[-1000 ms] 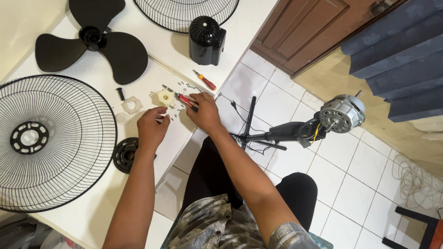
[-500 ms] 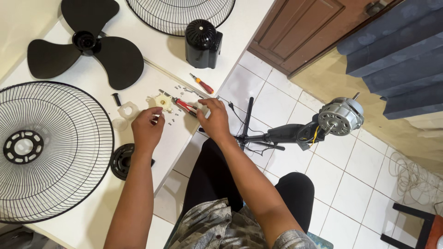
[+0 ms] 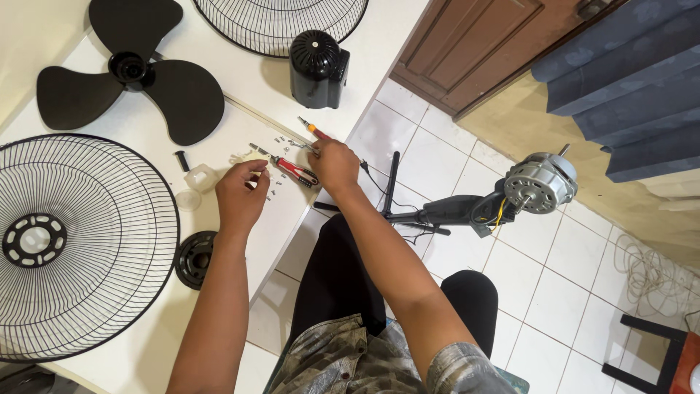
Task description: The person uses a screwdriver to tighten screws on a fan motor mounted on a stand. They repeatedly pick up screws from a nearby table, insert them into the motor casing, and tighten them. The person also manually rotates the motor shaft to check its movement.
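Head view: the small screws [image 3: 281,140] lie loose on the white surface [image 3: 240,80], just beside the red-handled pliers [image 3: 292,169], and both hands work over them. The left hand [image 3: 239,195] has its fingers pinched together, seemingly on one tiny piece; whether it holds anything I cannot tell. The right hand [image 3: 334,164] rests fingers-down, curled, at the orange screwdriver [image 3: 315,130], hiding its grip. Parts are spread flat and apart, likely to keep them sorted: black fan blade [image 3: 131,76], wire guard [image 3: 69,244], black motor cover [image 3: 317,67]. The bare motor [image 3: 538,182] lies on the tiled floor. No labels or packages show.
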